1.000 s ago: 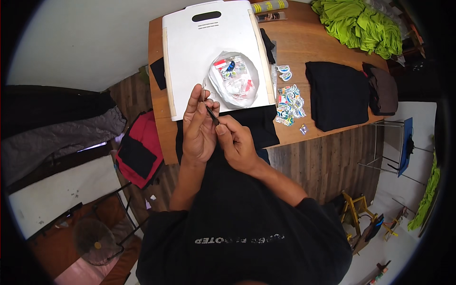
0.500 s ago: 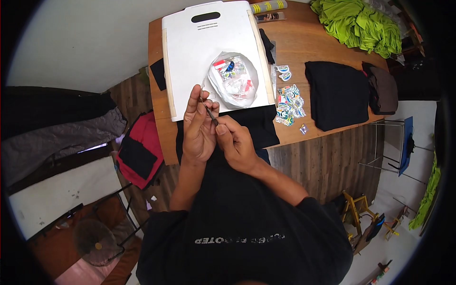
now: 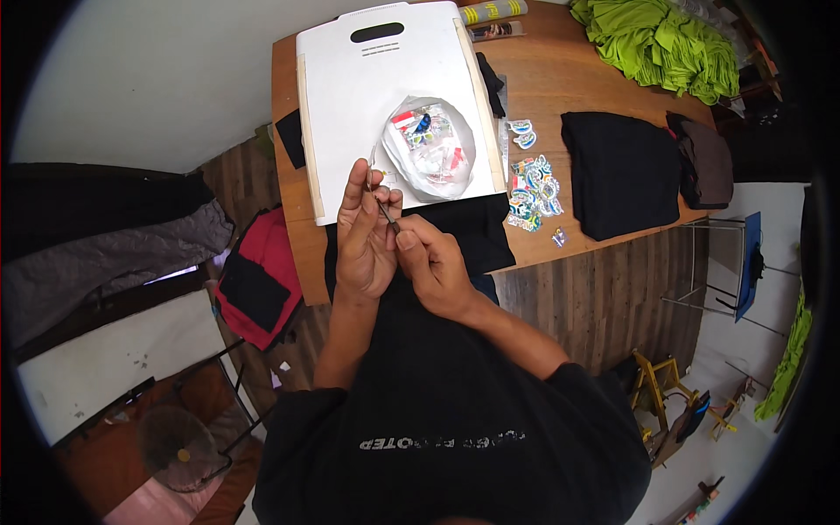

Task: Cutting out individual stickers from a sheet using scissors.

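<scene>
My left hand (image 3: 367,262) is raised in front of the white board, palm turned up. Its thumb and fingers pinch a thin, pale-edged piece seen edge-on, too small to name. Between thumb and forefinger, my right hand (image 3: 437,271) grips a slim dark tool (image 3: 391,221), its tip reaching into the left hand's fingers at that piece. Just beyond the hands, an open white plastic bag (image 3: 468,149) with its sides turned down holds printed stickers (image 3: 426,127). It rests on the white board (image 3: 346,105).
Loose stickers (image 3: 535,192) lie on the wooden table (image 3: 542,87) right of the board. Farther right are folded black cloth (image 3: 621,175) and a pile of lime-green cloth (image 3: 656,52). Black fabric (image 3: 464,232) hangs over the table's near edge. A fan (image 3: 179,446) stands lower left.
Both hands keep nearly the same place and grip. The pale piece and the tool tip have shifted only slightly within the left hand's fingers.
</scene>
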A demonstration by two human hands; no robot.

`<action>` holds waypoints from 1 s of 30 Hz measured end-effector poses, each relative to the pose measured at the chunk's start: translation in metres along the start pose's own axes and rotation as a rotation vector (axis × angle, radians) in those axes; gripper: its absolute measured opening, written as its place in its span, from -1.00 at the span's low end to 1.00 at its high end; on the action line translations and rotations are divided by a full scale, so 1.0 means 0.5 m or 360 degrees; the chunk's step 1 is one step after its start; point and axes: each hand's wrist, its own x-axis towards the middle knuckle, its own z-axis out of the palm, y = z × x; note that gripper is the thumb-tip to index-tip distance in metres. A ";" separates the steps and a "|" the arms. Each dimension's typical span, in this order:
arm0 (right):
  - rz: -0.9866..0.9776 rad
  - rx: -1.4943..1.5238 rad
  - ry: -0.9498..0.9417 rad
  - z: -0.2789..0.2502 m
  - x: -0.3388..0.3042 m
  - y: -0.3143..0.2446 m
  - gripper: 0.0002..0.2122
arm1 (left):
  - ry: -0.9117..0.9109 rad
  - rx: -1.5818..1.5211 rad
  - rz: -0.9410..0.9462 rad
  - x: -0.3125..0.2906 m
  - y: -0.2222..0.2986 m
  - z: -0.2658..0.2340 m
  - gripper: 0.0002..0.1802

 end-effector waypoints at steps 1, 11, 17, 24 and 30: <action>-0.0014 -0.0010 0.0000 0.000 0.000 0.000 -0.72 | -0.0061 -0.0043 -0.0090 -0.001 0.000 0.000 -0.50; -0.0258 -0.0011 0.0062 0.005 0.001 0.008 -0.78 | 0.0057 0.0045 0.0041 -0.001 0.002 0.002 -0.50; -0.0182 0.0084 0.0069 0.002 -0.007 0.001 -0.76 | 0.0086 0.0025 0.0022 0.000 0.004 0.006 -0.52; -0.0073 -0.0082 -0.0048 -0.016 -0.012 -0.006 -0.79 | 0.0042 0.0024 0.0011 -0.003 0.006 0.005 -0.53; -0.0154 -0.0211 -0.0026 -0.015 -0.007 0.004 -0.83 | 0.0022 0.0041 0.0017 -0.006 0.004 0.001 -0.52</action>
